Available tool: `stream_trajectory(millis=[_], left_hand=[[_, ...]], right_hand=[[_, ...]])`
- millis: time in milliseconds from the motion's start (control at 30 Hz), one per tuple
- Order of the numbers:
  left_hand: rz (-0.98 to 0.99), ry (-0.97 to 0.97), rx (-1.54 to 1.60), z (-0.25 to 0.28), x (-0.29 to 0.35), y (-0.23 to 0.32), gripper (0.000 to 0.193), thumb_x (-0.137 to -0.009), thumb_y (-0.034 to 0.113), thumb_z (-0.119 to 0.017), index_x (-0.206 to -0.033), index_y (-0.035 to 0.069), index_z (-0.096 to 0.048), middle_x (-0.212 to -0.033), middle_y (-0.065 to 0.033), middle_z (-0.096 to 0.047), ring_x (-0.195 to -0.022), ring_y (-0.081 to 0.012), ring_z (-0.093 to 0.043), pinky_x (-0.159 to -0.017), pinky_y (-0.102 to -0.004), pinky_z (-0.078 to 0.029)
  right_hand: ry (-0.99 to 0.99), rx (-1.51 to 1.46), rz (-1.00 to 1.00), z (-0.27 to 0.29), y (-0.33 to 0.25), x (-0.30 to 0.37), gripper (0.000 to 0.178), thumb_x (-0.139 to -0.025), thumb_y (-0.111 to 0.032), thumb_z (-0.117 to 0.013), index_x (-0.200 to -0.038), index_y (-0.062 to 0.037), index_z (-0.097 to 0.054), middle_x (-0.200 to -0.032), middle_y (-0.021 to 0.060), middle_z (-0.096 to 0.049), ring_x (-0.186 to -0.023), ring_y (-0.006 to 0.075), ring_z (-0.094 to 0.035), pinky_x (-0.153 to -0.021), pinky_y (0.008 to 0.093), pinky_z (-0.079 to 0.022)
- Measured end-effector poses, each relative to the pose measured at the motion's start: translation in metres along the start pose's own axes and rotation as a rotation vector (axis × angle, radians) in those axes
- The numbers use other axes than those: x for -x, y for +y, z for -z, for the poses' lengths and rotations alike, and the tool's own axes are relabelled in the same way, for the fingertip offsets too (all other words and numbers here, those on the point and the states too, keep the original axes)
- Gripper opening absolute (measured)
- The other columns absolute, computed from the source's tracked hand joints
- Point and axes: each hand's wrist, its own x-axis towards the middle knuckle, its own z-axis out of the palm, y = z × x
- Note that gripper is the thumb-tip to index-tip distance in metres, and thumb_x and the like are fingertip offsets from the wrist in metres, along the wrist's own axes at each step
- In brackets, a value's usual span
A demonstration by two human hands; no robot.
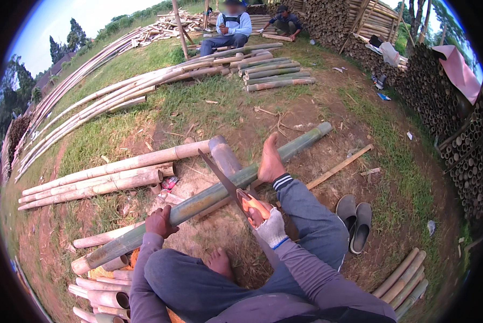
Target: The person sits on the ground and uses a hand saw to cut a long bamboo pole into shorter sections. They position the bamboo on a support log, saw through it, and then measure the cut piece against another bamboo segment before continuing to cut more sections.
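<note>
A long green bamboo pole (198, 205) lies slantwise before me, from the lower left to the upper right. My left hand (160, 222) grips its near part, fingers against the side of the pole. In a white knitted glove, my right hand (272, 228) is closed round the orange handle of a handsaw (223, 178). The blade lies across the pole's middle, pointing up and left; whether its teeth are in a cut cannot be made out. My bare foot (271, 166) presses on the pole farther along. Beneath the pole is a thick bamboo piece (223, 156).
Pale bamboo poles (112, 164) lie at the left, cut bamboo pieces (109, 299) at the lower left. Grey slip-on shoes (353, 220) and a bamboo strip (338, 167) are to the right. Stacked bamboo (424, 86) stands beyond. Two people (233, 32) sit or crouch at the back.
</note>
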Motion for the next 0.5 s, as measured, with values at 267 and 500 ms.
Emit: stream_trajectory(millis=[267,500], left_hand=[[-0.034,0.02,0.005,-0.002,-0.004,0.003,0.082,-0.064,0.05,-0.097,-0.128,0.02,-0.055,-0.115,-0.0148,-0.071,-0.104,-0.0393,-0.073,-0.086,-0.0553,-0.057],[-0.036,0.022,0.01,-0.002,-0.005,0.002,0.084,-0.063,0.051,-0.097,-0.129,0.021,-0.056,-0.115,-0.0147,-0.072,-0.103,-0.0391,-0.073,-0.086,-0.055,-0.057]], right_hand=[[0.019,0.033,0.035,0.009,0.007,-0.002,0.04,-0.101,-0.03,-0.074,-0.125,0.0014,-0.071,-0.09,0.0104,-0.075,-0.081,0.017,-0.07,-0.077,0.0354,-0.056],[-0.01,0.018,0.049,0.009,0.008,-0.003,0.033,-0.105,-0.023,-0.071,-0.129,-0.0002,-0.067,-0.097,0.0044,-0.073,-0.074,0.0066,-0.065,-0.066,0.0241,-0.055]])
